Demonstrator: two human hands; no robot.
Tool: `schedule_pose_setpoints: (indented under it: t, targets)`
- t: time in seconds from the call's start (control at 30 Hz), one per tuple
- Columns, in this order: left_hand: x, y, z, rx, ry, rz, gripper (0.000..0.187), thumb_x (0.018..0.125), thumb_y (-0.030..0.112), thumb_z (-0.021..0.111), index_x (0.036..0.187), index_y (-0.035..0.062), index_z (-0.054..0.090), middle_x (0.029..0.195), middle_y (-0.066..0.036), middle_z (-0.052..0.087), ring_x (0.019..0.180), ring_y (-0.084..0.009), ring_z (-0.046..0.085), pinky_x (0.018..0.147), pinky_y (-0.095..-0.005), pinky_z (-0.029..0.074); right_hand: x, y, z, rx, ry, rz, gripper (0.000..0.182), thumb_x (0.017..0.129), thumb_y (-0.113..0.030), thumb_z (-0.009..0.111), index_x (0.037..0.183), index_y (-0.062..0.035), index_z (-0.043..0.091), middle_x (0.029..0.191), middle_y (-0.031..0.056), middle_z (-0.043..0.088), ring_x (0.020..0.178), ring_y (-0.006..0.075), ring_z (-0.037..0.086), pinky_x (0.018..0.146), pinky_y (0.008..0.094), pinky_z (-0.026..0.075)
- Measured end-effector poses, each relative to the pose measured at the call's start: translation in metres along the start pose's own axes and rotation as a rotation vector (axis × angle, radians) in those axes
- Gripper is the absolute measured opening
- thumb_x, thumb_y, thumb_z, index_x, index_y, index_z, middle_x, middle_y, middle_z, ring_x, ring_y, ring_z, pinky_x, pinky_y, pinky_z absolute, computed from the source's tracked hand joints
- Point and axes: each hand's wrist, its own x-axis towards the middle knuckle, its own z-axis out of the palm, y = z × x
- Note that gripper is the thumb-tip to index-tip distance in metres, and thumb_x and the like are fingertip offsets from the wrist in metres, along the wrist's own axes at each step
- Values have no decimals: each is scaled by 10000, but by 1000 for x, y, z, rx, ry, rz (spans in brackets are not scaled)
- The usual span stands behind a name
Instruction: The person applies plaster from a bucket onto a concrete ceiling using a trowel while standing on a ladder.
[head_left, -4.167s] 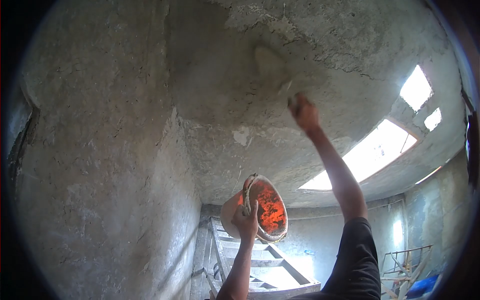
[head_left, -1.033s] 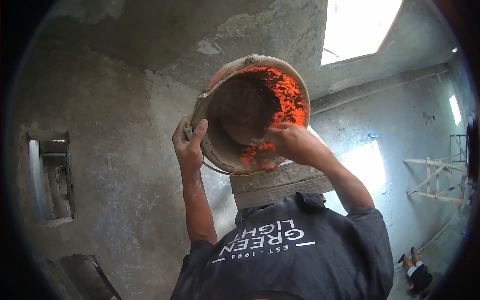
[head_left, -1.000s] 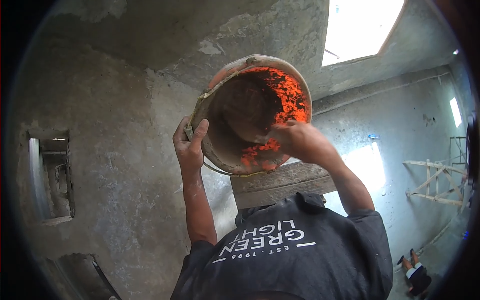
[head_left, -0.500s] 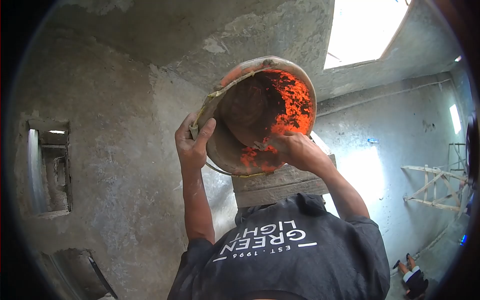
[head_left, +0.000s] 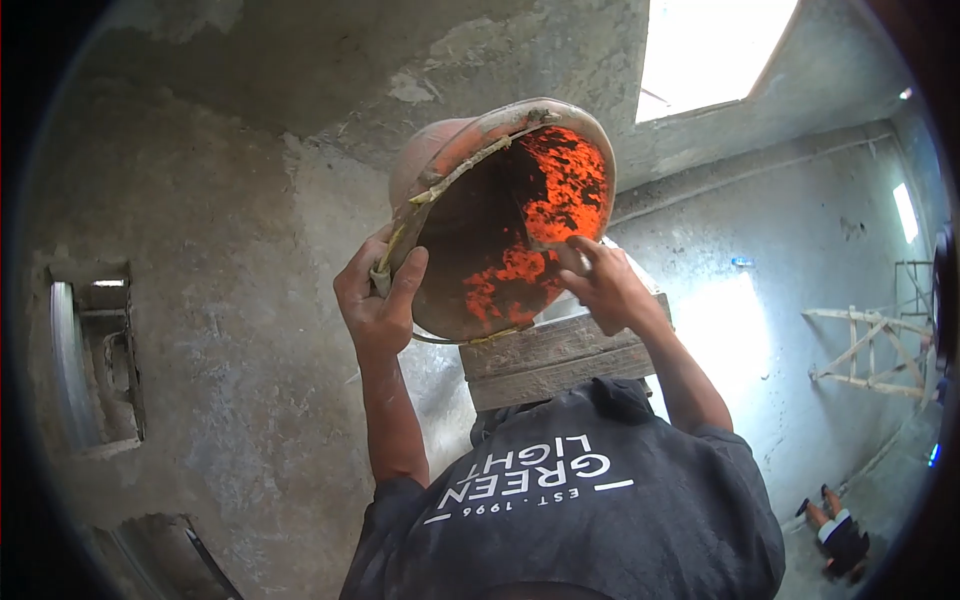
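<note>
A worn bucket [head_left: 425,160], tilted so that its mouth faces me, has a dark-coated inside with bright orange patches. My left hand [head_left: 378,300] is closed on its rim at the left side, thumb on the inner face and fingers behind. At the mouth's lower right, my right hand [head_left: 605,285] is closed around a flat trowel-like tool [head_left: 545,246]. Most of that tool is hidden by the fingers and the dark inside. A thin handle hoop shows along the bucket's lower left edge.
Wooden boards [head_left: 560,360] lie just below the bucket. Rough plaster walls [head_left: 230,260] surround me, with a bright opening [head_left: 710,60] at upper right. A wooden trestle frame [head_left: 870,350] stands at the right. Another person [head_left: 840,535] is at lower right.
The bucket has turned and shifted slightly left and up, showing more of its outside. My right hand has moved up along the inner wall with the tool. My left hand keeps its hold.
</note>
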Motion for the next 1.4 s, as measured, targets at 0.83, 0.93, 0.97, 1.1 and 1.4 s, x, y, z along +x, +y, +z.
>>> schedule_pose_setpoints:
  t: [0.83, 0.93, 0.97, 1.1, 1.4]
  targets:
    - [0, -4, -2, 34, 113, 67, 252, 827, 153, 692, 926, -64, 610, 910, -102, 645, 775, -107, 539, 713, -244, 427, 2, -20, 27, 1034, -597, 89, 322, 876, -208, 512, 1096, 14, 589, 770, 70, 594, 559, 136, 574, 479, 270, 481]
    - [-1, -9, -4, -53, 129, 31, 256, 833, 158, 690, 944, -58, 608, 903, -73, 634, 789, -103, 536, 719, -244, 428, 0, -27, 27, 1036, -601, 94, 353, 884, -213, 507, 1149, 13, 566, 788, 72, 588, 560, 137, 572, 478, 268, 476]
    - [-2, -9, -3, -53, 138, 33, 256, 833, 158, 690, 944, -58, 608, 903, -73, 634, 789, -103, 536, 719, -244, 428, -2, -31, 27, 1036, -588, 106, 367, 888, -214, 504, 1173, 13, 554, 793, 71, 584, 558, 137, 570, 477, 267, 472]
    - [-6, -12, -1, -163, 232, -91, 221, 855, 153, 667, 951, -34, 600, 884, -34, 615, 795, -96, 530, 725, -235, 424, -12, -24, 19, 1029, -575, 25, 396, 871, -198, 514, 1207, 10, 528, 811, 61, 565, 571, 130, 559, 469, 260, 451]
    - [-17, -49, 11, -601, 399, -325, 161, 884, 128, 630, 966, 3, 568, 876, -35, 582, 803, -115, 569, 731, -279, 473, -79, 34, 16, 827, -255, -155, 382, 681, -145, 657, 1016, 24, 586, 754, 45, 602, 601, 111, 576, 529, 259, 489]
